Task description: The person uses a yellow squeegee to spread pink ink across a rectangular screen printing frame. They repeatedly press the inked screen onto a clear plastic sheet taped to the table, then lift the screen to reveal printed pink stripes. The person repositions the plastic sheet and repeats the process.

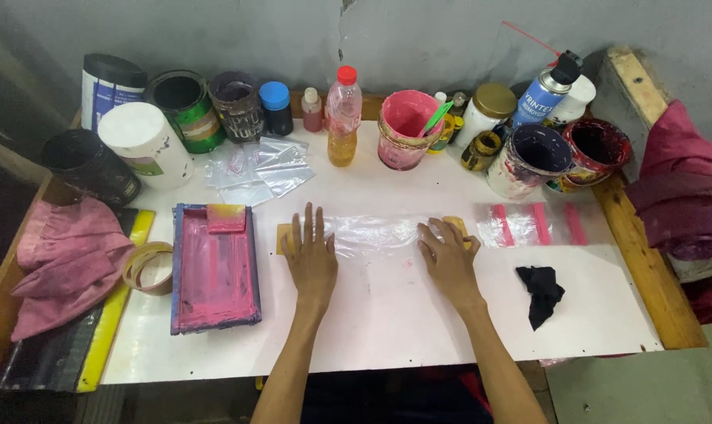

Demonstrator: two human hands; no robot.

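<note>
Both hands lie flat on a clear plastic bag (pixel 371 232) in the middle of the white table (pixel 387 314). The left hand (pixel 312 259) presses its left end, the right hand (pixel 448 257) its right end, fingers spread apart and holding nothing. A pink printing frame (pixel 214 271) lies just left of the left hand, and a black cloth (pixel 541 292) lies to the right.

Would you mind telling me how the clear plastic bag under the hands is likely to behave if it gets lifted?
The clear plastic bag looks thin and wrinkled, so it would probably flop and sag. It seems very light and could slide on the smooth white table. The left hand and right hand press it flat, which suggests it curls otherwise.
</note>
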